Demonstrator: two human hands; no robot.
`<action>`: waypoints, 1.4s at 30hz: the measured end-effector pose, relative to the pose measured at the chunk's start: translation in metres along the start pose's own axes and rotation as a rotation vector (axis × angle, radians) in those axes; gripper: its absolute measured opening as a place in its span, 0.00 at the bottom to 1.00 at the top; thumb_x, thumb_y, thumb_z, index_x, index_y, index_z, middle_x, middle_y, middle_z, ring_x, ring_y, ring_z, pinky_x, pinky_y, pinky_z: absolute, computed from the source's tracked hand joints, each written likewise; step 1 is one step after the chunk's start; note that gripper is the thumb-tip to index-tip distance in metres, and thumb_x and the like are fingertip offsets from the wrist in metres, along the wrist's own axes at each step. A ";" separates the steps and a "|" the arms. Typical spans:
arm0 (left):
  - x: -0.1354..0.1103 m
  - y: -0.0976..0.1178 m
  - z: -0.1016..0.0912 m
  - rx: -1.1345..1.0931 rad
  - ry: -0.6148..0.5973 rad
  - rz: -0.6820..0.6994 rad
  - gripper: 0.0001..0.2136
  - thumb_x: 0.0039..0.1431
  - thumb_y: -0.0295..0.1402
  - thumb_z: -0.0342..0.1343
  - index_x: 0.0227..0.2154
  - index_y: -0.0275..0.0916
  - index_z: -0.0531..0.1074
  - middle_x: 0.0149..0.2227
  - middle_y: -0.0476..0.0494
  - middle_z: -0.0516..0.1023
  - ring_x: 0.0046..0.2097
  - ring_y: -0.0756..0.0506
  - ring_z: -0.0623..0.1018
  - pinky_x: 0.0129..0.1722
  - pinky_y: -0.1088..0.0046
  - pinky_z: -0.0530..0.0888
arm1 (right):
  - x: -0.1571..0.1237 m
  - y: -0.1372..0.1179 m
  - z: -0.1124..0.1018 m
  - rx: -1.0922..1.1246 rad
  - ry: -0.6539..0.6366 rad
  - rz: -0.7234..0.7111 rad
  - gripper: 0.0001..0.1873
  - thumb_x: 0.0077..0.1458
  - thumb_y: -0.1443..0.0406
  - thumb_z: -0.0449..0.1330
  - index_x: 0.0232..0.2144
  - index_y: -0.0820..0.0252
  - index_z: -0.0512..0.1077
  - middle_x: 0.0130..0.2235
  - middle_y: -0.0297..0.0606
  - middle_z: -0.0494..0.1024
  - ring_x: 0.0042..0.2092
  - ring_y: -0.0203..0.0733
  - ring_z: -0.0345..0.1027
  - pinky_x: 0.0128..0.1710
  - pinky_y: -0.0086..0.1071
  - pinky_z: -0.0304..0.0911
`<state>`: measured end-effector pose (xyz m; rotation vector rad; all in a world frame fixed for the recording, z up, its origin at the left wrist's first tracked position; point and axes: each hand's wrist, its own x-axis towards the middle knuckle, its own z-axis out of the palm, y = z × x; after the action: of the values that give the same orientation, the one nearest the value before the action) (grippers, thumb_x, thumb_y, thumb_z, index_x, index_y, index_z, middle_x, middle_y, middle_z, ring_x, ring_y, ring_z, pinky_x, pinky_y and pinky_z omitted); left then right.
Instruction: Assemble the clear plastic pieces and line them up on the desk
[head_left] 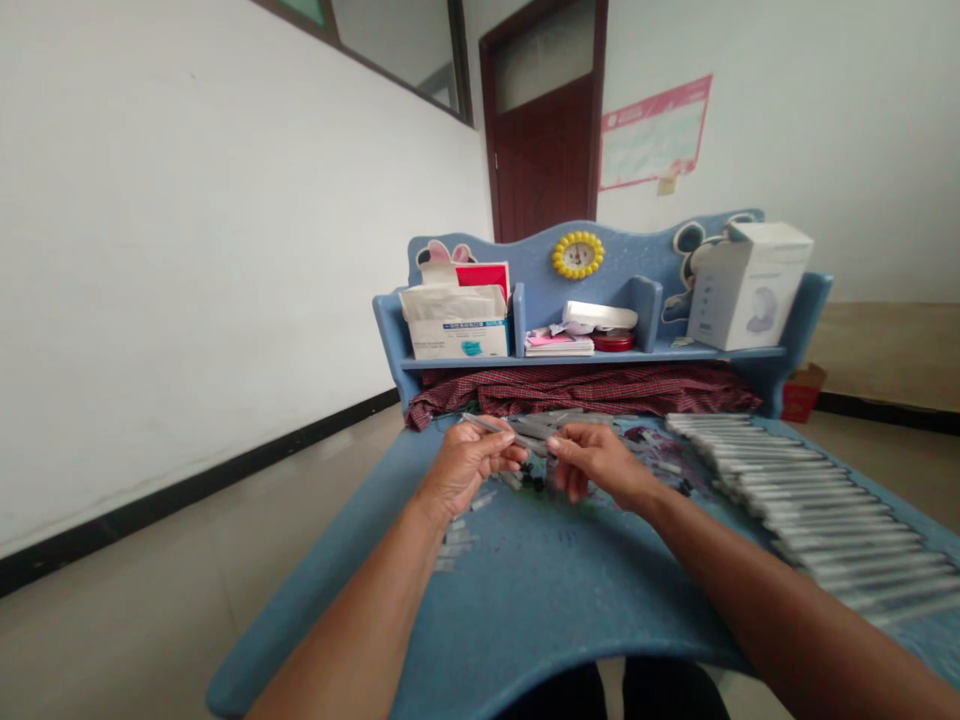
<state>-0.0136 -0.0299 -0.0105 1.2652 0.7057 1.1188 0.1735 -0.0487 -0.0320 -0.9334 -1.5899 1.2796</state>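
My left hand (469, 462) is closed around a thin grey tube (491, 425) that sticks out to the upper left, held over the blue desk (525, 590). My right hand (596, 460) pinches the tube's other end with thumb and forefinger, the two hands nearly touching. Just behind and under them lies a loose pile of grey tubes (555, 425) and small dark caps (534, 482). A long neat row of finished grey tubes (810, 500) runs along the desk's right side.
A few short clear pieces (456, 545) lie by my left wrist. A red checked cloth (570, 388) lies under the desk's shelf, which holds a mask box (459, 335), a red tin (611, 340) and a white carton (750, 285). A dark door (544, 120) is behind.
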 end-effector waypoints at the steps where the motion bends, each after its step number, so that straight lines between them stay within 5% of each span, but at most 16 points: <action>1: 0.000 -0.001 0.000 0.026 -0.012 -0.004 0.09 0.45 0.28 0.60 0.29 0.33 0.67 0.24 0.44 0.76 0.26 0.48 0.77 0.25 0.75 0.73 | 0.000 0.001 0.001 -0.044 0.028 -0.034 0.17 0.47 0.53 0.57 0.29 0.62 0.65 0.18 0.31 0.72 0.14 0.31 0.62 0.11 0.22 0.53; 7: -0.001 -0.007 0.004 0.140 -0.067 -0.025 0.10 0.45 0.32 0.59 0.29 0.32 0.68 0.26 0.41 0.76 0.27 0.47 0.77 0.26 0.74 0.73 | 0.001 0.003 0.001 -0.187 0.036 -0.103 0.11 0.47 0.59 0.57 0.24 0.63 0.66 0.17 0.29 0.68 0.15 0.28 0.59 0.12 0.21 0.53; 16: 0.009 -0.004 -0.011 0.592 0.217 0.071 0.08 0.43 0.34 0.57 0.23 0.35 0.67 0.20 0.47 0.73 0.21 0.50 0.73 0.19 0.78 0.67 | 0.013 0.013 -0.030 -0.224 0.310 -0.025 0.12 0.47 0.59 0.56 0.23 0.62 0.65 0.15 0.30 0.68 0.12 0.29 0.58 0.11 0.22 0.52; 20: 0.010 0.001 -0.024 0.957 0.142 0.074 0.06 0.45 0.34 0.53 0.21 0.36 0.68 0.16 0.50 0.70 0.19 0.50 0.71 0.19 0.78 0.64 | 0.013 0.018 -0.031 -0.303 0.306 -0.003 0.10 0.48 0.60 0.55 0.23 0.62 0.65 0.15 0.29 0.68 0.12 0.29 0.58 0.10 0.22 0.51; 26: 0.004 0.013 -0.037 1.191 0.010 -0.025 0.05 0.45 0.32 0.51 0.20 0.36 0.68 0.15 0.52 0.69 0.19 0.50 0.70 0.19 0.79 0.60 | 0.011 0.023 -0.028 -0.424 0.246 0.017 0.10 0.48 0.61 0.55 0.23 0.62 0.67 0.16 0.30 0.68 0.13 0.30 0.60 0.11 0.22 0.52; 42: 0.001 0.018 -0.036 1.250 -0.054 -0.018 0.03 0.40 0.27 0.52 0.18 0.37 0.71 0.15 0.53 0.68 0.20 0.52 0.67 0.20 0.80 0.57 | 0.008 0.024 -0.021 -0.516 0.215 0.040 0.09 0.48 0.61 0.55 0.23 0.62 0.68 0.16 0.30 0.69 0.14 0.30 0.61 0.12 0.22 0.54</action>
<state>-0.0503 -0.0173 -0.0006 2.2830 1.4660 0.5490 0.1913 -0.0299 -0.0524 -1.3738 -1.7645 0.7659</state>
